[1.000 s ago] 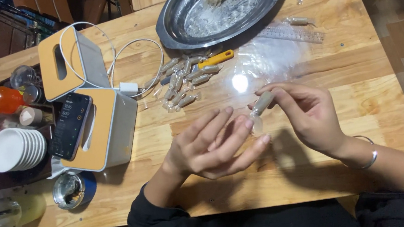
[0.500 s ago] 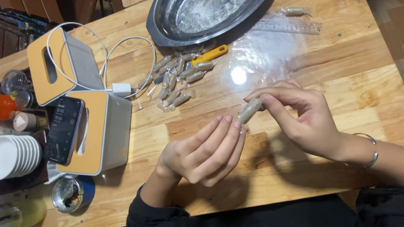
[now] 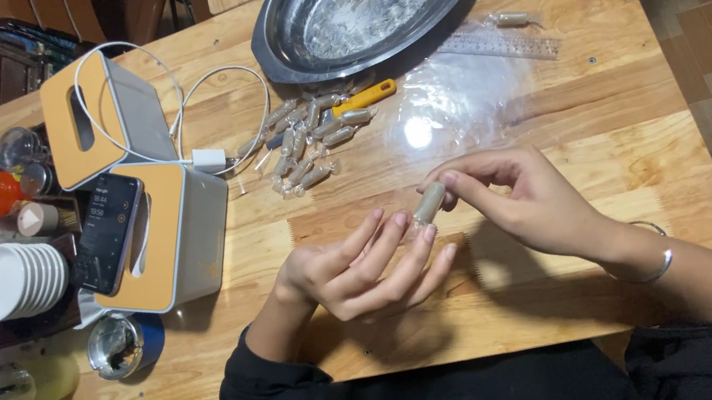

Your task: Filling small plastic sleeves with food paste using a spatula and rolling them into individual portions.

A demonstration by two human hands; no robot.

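My right hand (image 3: 519, 200) pinches a small brownish wrapped candy (image 3: 428, 204) by one end, just above the wooden table (image 3: 631, 136). My left hand (image 3: 363, 265) lies palm up below it, fingers spread, with its fingertips touching the candy's lower end. A pile of several similar wrapped candies (image 3: 306, 139) lies further back, beside a yellow-handled tool (image 3: 367, 96). A clear plastic sheet (image 3: 451, 102) is spread behind my right hand.
A large metal tray (image 3: 305, 47) with pale lumps sits at the back. Two white-and-orange boxes (image 3: 162, 238) stand at left, a phone (image 3: 108, 233) leaning on one, with a charger cable. Stacked white dishes (image 3: 12, 280), sauce bottles, a tin and a ruler (image 3: 498, 42) are around.
The candy has tilted and come lower toward my left fingertips. Both hands have shifted slightly; the view has moved a little.
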